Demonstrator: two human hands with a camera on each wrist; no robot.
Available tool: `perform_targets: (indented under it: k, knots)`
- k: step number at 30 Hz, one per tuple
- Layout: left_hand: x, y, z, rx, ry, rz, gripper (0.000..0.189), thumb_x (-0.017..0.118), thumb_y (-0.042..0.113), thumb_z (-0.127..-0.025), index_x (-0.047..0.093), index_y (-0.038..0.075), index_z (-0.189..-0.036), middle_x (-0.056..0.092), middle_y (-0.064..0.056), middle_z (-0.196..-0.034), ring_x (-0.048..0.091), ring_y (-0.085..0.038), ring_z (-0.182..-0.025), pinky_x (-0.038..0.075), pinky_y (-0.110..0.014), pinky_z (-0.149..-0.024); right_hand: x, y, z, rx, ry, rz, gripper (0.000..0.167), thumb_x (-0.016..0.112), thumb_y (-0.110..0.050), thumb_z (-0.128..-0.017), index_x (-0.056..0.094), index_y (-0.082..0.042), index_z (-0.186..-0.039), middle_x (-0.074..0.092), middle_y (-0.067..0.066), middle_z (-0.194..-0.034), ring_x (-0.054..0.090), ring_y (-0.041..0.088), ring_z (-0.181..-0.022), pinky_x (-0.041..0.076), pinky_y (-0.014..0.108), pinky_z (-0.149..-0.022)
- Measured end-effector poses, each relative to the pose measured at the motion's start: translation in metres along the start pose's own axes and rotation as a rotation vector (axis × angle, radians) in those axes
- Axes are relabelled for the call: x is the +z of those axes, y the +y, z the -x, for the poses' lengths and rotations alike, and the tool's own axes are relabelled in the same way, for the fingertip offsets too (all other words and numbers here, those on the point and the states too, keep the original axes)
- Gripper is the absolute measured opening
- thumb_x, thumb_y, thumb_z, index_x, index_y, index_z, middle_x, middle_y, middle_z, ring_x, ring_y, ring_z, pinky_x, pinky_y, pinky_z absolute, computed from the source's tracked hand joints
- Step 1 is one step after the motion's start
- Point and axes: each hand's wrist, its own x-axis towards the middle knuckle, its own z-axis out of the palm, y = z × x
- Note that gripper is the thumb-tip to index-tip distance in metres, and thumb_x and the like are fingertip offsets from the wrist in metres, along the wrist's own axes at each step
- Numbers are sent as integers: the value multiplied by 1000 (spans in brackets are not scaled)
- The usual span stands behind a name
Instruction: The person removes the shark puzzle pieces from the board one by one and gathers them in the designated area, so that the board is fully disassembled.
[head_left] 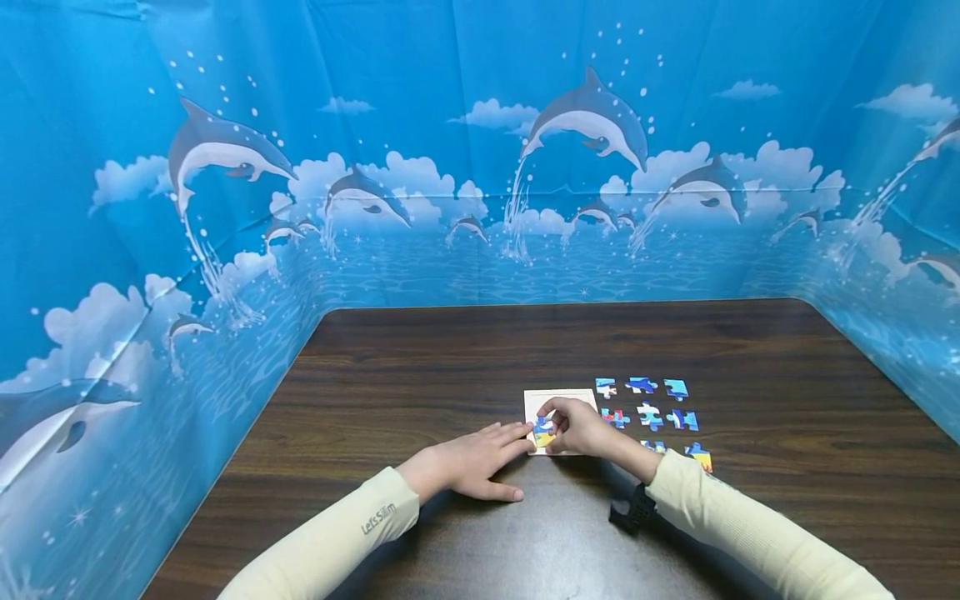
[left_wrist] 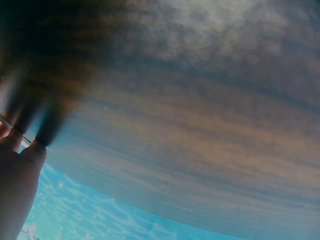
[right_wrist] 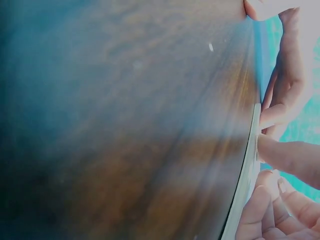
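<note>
A small white puzzle board (head_left: 558, 397) lies on the table in the head view. At its lower left corner is a blue and yellow jigsaw piece (head_left: 543, 435), which my right hand (head_left: 583, 427) pinches between thumb and curled fingers. My left hand (head_left: 480, 461) rests flat, fingertips touching the board's left edge and thumb spread on the tabletop. The right wrist view shows the board's pale edge (right_wrist: 243, 192) side-on, with fingers close about it; the piece is hidden there. In the left wrist view, only part of the left hand (left_wrist: 20, 175) shows, at the left edge.
Several loose jigsaw pieces (head_left: 649, 416) lie in rough rows right of the board, some partly behind the right forearm. A black wrist-worn device (head_left: 633, 510) hangs below the right cuff. The dark wooden table (head_left: 420, 350) is bordered by a blue dolphin-print curtain (head_left: 420, 125).
</note>
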Motion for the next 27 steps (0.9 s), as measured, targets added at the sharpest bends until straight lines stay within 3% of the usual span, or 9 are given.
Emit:
perform_targets:
  k: [4,12,18,27]
  knots:
    - [0,1,1,3,1,2,69,49,53,-92,29,15,-145,18,-8,-157,19,-22,-146,20,-40,-118,-1,2,1,39,6,-61,47,77,9,-60,58,9,-103,57,10,-73,50,7,-61,44,17,-54]
    - [0,1,0,-2,0,-5,67,49,52,-92,30,15,-144,19,-8,-157,19,-21,-146,20,-39,-118,-4,5,3,198,10,-354,51,71,10,-65,53,11,-113,54,2,-74,50,7,-64,45,16,-56]
    - [1,0,0,6,10,-6,67,50,52,-92,31,14,-144,19,-7,-157,20,-21,-145,20,-39,-118,-8,4,6,281,-8,-504,54,68,5,-73,47,10,-122,55,-2,-75,53,7,-67,48,17,-60]
    - [1,0,0,-6,-8,7,68,48,54,-92,30,15,-144,17,-5,-158,18,-19,-146,18,-38,-119,-12,4,13,335,-35,-605,59,68,3,-75,42,8,-128,53,-3,-76,52,7,-67,45,17,-58]
